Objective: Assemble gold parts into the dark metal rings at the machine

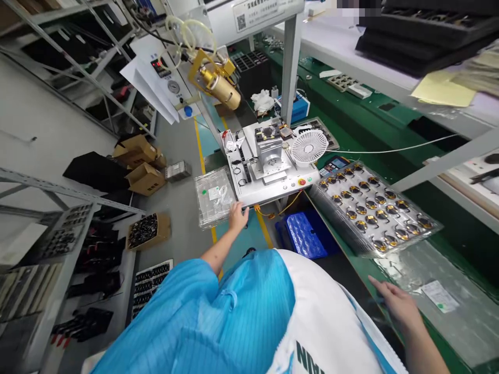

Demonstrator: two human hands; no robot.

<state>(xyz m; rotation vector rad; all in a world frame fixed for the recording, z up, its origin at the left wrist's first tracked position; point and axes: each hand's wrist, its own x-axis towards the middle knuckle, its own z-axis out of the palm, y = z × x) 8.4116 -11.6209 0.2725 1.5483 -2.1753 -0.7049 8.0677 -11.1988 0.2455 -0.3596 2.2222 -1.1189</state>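
My left hand (237, 215) reaches out to the near edge of a clear plastic tray stack (214, 196) that lies beside the white machine base (268, 182); the fingers touch or grip its corner. My right hand (395, 301) lies open, fingers stretched, on the green bench (362, 270) at the edge of a clear plastic bag with a label (440, 296). Just beyond it sits a clear tray of several round gold-and-black parts (374, 205). I wear a blue smock.
A small white fan (310, 148) and a metal fixture (268, 153) stand on the machine base, with a gold cylinder head (218, 83) above. A blue tray (306, 234) sits below the bench. Cardboard boxes (144, 176) and racks of black trays (66, 234) fill the floor at left.
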